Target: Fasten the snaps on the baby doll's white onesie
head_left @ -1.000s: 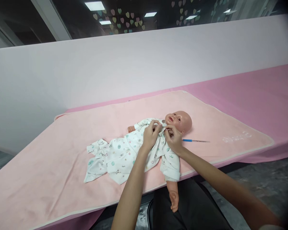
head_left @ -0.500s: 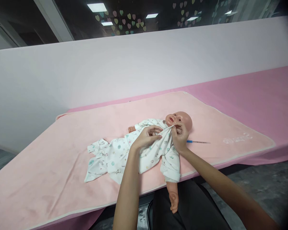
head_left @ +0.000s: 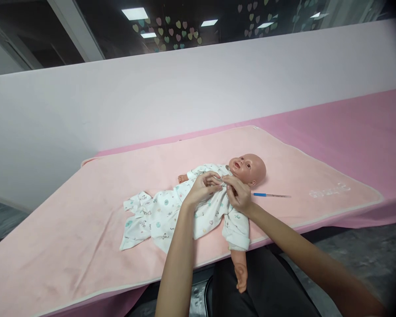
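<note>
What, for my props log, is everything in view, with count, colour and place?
Smooth cloth cover: one, deep pink, lowest layer
White-edged fabric blanket: one, pale pink, on the cover
Bald plastic doll: one, pinkish, face up on the blanket
Printed cloth outfit: one, white, on the doll
Slim straight stick: one, partly blue, beside the doll
Smooth low wall: one, white, behind
Glass panes: count unclear, dark, above the wall
Heart decals: many, pastel, on the glass panes
Rectangular lights: several, white, top
Marbled floor: one, grey, below
Clothed lap: one, black, bottom edge
Left hand: one, bare, at the outfit's chest
Right hand: one, bare, at its neckline
</note>
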